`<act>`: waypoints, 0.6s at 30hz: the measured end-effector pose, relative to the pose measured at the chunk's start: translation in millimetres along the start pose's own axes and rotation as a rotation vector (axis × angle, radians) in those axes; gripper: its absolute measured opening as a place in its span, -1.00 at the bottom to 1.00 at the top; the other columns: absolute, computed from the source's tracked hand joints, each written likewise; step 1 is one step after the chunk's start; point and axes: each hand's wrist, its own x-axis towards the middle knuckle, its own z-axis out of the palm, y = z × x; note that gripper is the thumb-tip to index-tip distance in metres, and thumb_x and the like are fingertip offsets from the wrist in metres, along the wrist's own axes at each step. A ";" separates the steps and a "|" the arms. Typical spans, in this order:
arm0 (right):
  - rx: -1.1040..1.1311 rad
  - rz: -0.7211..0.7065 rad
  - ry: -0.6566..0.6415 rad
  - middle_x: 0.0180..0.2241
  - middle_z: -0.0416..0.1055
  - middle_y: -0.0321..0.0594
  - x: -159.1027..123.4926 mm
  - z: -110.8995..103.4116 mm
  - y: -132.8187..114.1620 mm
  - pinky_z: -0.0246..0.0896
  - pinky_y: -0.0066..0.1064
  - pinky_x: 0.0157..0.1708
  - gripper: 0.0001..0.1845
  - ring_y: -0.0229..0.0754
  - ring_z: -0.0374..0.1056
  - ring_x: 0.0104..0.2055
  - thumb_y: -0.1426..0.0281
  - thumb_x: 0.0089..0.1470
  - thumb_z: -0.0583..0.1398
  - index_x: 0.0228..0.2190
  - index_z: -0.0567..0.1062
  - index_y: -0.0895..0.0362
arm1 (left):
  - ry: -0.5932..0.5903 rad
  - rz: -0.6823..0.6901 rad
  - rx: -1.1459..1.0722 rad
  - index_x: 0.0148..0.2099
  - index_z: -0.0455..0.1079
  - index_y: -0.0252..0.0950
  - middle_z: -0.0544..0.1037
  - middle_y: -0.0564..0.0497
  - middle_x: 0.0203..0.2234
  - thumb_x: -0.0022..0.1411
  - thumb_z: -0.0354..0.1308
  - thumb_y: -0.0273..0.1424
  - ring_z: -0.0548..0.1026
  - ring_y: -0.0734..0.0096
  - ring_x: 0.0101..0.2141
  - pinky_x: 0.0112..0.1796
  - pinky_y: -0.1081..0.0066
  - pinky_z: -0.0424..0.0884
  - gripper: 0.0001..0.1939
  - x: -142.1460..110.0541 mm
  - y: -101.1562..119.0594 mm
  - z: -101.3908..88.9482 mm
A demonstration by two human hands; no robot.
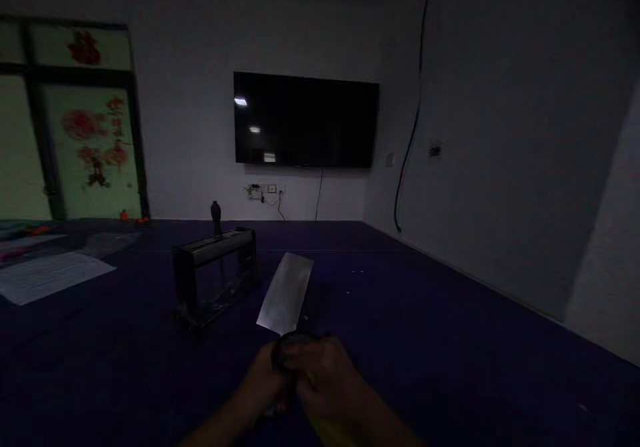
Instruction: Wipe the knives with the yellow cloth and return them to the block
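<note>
Handwork with a dark ring [296, 338] seems to be the step we are at: we judge that we are gripping or adjusting it, just on the near side of the pale sheet [286, 294]. Whether the ring touches that sheet, or the sheet is lifted clear of the purple floor [425, 340], we cannot tell. The next move, as we read it, calls for a steady two-handed hold and care not to crease the sheet's near end.

Our left hand [265, 372], nearer us than the sheet, is closed around the left side of the ring, its forearm slanting in from below. Our right hand [325, 374], nearer us and right of the sheet's near end, bends its fingers over the ring from the other side, knuckles uppermost. The two hands almost meet, and neither is spread wide. Something yellow [334, 432] shows beneath our right hand; darkness hides what it is and whether we hold it.

Left of the sheet and apart from it, we see a black frame [215, 254] with an upright knob [216, 217]. Well to the left of the sheet lies a larger paper [53, 275].
</note>
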 end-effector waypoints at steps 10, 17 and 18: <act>-0.186 0.429 -0.063 -0.54 0.47 -0.19 6.2 -7.5 -6.8 0.01 -0.45 -0.51 -0.69 -0.23 0.36 -0.50 0.37 0.06 0.00 -0.58 0.46 0.13 | 0.189 0.142 0.003 -0.36 0.20 -0.27 0.30 0.21 -0.76 -0.05 0.10 -0.23 0.23 0.58 -0.80 -0.75 0.58 0.15 -0.75 0.9 -3.2 -3.3; 0.056 0.562 -0.073 -0.43 0.49 -0.21 3.5 5.7 10.4 0.08 -0.48 -0.41 -0.53 -0.23 0.36 -0.39 0.07 0.15 -0.02 -0.42 0.51 0.13 | 0.103 0.180 0.121 -0.29 0.25 -0.30 0.33 0.18 -0.73 0.01 0.10 -0.16 0.25 0.58 -0.80 -0.74 0.57 0.15 -0.68 0.3 -7.3 -2.0; 0.117 0.558 -0.045 -0.42 0.49 -0.21 2.7 8.9 12.6 0.10 -0.48 -0.40 -0.54 -0.22 0.36 -0.38 0.05 0.12 0.02 -0.41 0.51 0.13 | 0.085 0.178 0.131 -0.28 0.25 -0.31 0.34 0.17 -0.73 0.02 0.08 -0.16 0.25 0.58 -0.80 -0.74 0.58 0.15 -0.67 0.0 -8.4 -1.6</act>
